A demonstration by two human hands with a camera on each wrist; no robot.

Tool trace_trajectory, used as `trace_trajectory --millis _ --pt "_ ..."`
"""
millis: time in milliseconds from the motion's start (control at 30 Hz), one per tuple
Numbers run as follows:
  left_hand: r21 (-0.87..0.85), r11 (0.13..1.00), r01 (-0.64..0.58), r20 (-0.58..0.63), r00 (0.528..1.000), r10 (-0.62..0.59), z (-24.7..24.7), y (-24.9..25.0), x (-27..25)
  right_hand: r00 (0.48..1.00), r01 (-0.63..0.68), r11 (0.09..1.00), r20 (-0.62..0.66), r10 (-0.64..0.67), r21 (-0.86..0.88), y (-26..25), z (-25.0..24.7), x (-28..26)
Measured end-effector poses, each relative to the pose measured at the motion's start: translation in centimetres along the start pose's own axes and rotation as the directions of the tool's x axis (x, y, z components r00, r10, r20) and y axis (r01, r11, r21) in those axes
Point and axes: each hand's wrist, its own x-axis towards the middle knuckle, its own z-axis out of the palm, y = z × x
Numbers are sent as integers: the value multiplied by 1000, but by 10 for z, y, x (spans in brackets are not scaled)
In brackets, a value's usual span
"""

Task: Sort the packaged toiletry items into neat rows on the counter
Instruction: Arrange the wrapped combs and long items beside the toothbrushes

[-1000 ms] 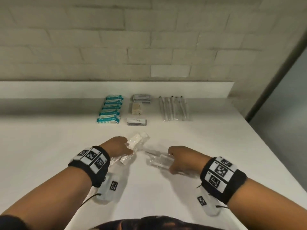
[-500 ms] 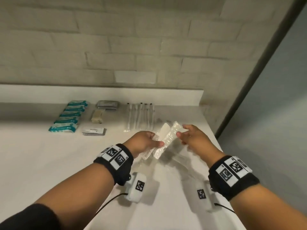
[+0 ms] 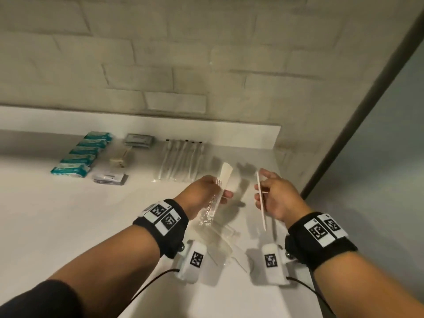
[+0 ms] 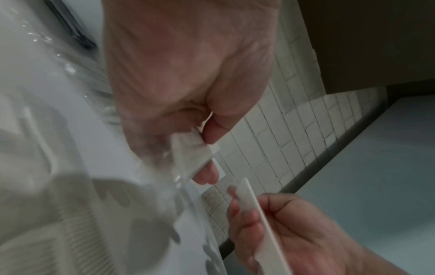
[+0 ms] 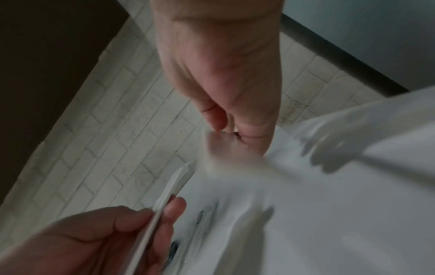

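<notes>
Above the smooth white counter (image 3: 68,214), each hand's fingers pinch a flat comb: left hand (image 3: 202,193), right hand (image 3: 277,198).

Bare counter (image 3: 57,214) lies open on the left. Behind it, teal packets (image 3: 80,154), sachets (image 3: 110,177) and wrapped toothbrushes (image 3: 181,161) block the back wall; clear wrappers (image 3: 218,239) clutter the front.

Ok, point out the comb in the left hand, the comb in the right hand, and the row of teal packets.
Left-hand comb (image 3: 226,177): head view, on its flat white spine.
Right-hand comb (image 3: 261,198): head view, midway along its thin edge.
Teal packets (image 3: 70,169): head view, on the nearest packet of the row.
</notes>
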Motion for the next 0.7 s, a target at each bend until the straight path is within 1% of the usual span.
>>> trace_trajectory --millis 67,100,167,233,267,300,333,367,400,433,467,500,533,567,600,633,667,700 --pt "167 985 -37 -44 998 45 -3 7 10 997 -79 995 -12 79 -66 2 3 9" --pt "255 964 -70 -57 994 88 -5 10 14 996 -93 989 -6 92 -119 4 4 15" --pt "460 878 -134 -65 981 184 -10 16 24 996 -92 982 4 94 -165 6 9 24" --pt "671 708 -222 -21 948 317 -12 23 34 997 -76 989 18 79 -127 1 15 26" --pt "745 605 -282 43 925 378 -13 25 41 997 -64 993 29 67 -104 -3 18 27" --pt "802 495 -336 128 905 405 -14 28 48 999 -35 993 24 38 -114 -5 19 32" --pt "834 407 -372 206 895 397 -15 27 56 1000 18 977 0 -19 -212 -7 18 37" --pt "856 349 -380 251 898 361 -16 26 62 996 67 923 -34 -86 -380 -7 14 46" --pt "871 326 -368 263 909 323 -18 23 67 983 92 815 -77 -165 -571 -9 9 51" --pt "883 314 -348 257 920 296 -19 20 71 963 109 688 -95 -251 -718 -11 3 55" --pt "888 312 -338 248 923 294 -21 16 72 953 135 610 -65 -294 -781 -11 -1 54" --pt "893 306 -329 237 923 302 -23 13 72 954 165 564 -13 -299 -809 -12 -4 53" --pt "895 300 -331 231 918 323 -26 8 74 964 182 512 50 -261 -839 -12 -4 48" --pt "902 292 -317 219 920 324 -28 5 74 972 201 439 120 -204 -876 -10 -4 43" --pt "912 285 -297 200 925 324 -29 1 74 977 203 339 168 -130 -919 -8 -3 38" --pt "922 279 -269 174 931 320 -29 0 72 975 221 218 208 -83 -951 -5 -2 33" --pt "935 257 -244 159 937 312 -28 -2 70 971 236 82 233 -45 -968 -2 -2 30" --pt "953 200 -227 165 943 288 -23 -1 66 964 263 -24 264 -24 -964 -1 -1 28"
